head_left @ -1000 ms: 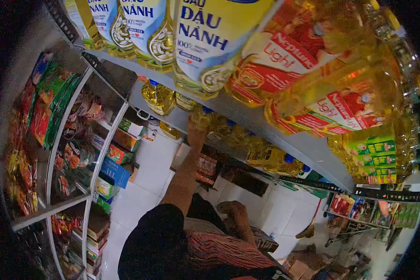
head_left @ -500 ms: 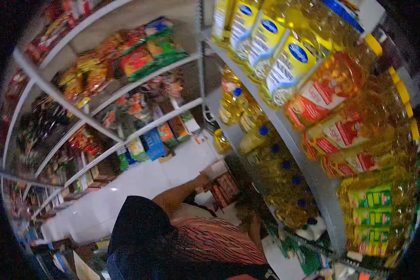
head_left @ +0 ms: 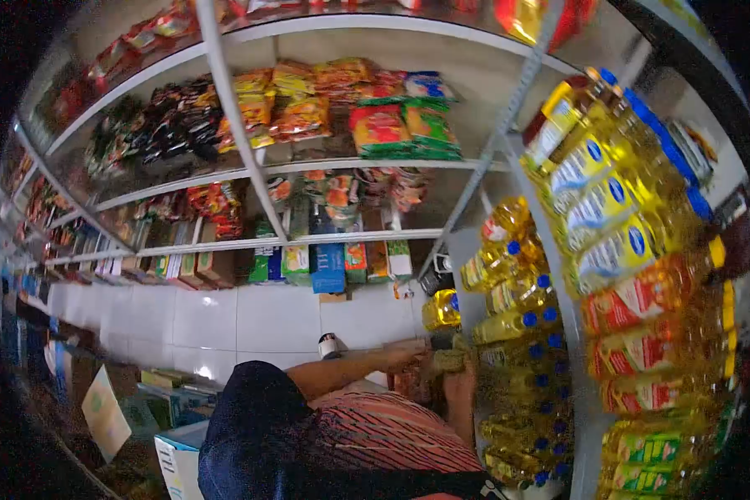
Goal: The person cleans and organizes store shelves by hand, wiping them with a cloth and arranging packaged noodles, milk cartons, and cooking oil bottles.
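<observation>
My left hand (head_left: 404, 358) reaches forward to the upper part of a reddish-brown box (head_left: 412, 385) low beside the oil shelf. Its fingers are blurred, so their grip does not show. My right hand (head_left: 457, 377) is closed on a crumpled greenish-beige cloth (head_left: 448, 360), just right of the left hand. Beside the right hand, oil bottles (head_left: 512, 325) with blue caps lie in rows on the lower shelf.
Larger oil bottles (head_left: 608, 217) fill the upper shelf (head_left: 558, 275) at right. Racks hold snack packets (head_left: 300, 117) and cartons (head_left: 329, 265) across the tiled floor (head_left: 200, 321). A dark cylindrical item (head_left: 328, 345) stands near my left forearm. Several boxes (head_left: 179, 458) are at lower left.
The view has turned and levelled, so the racks appear straighter. My hands have come closer together, and the cloth in my right hand now shows.
</observation>
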The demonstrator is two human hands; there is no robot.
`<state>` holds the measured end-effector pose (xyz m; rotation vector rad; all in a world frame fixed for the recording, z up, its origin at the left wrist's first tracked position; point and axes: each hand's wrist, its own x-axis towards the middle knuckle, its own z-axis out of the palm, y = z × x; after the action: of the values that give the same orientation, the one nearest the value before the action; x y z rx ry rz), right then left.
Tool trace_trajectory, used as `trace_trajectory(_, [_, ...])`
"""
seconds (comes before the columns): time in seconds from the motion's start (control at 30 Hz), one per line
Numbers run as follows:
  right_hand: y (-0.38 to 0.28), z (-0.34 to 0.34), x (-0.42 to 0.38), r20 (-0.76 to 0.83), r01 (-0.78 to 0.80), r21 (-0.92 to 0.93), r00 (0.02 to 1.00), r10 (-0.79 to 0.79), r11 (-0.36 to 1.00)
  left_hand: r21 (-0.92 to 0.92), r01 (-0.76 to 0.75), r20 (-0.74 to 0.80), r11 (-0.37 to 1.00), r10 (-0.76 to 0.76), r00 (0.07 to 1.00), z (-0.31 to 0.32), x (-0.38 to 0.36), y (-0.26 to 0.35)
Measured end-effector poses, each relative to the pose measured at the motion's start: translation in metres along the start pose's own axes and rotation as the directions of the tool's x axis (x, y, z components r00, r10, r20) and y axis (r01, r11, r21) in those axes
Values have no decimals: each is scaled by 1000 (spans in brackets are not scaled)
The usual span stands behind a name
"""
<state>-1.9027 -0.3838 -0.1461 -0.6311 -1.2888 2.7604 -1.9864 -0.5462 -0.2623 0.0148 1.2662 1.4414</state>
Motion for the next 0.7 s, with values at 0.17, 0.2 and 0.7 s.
trace_trajectory(0.17, [29,78,53,127,155,-607,987,-97,780,-671,30,225,741,164,960,-5,-110,101])
trace_trajectory(0.2, [31,102,57,182,206,-668,977,-112,715,-726,-18,115,687,147,982,-14,-138,118])
trace_trajectory(0.7, [163,378,115,886,885,-416,446,-129,208,-325,-807,-749,493,386,538,-249,-262,50])
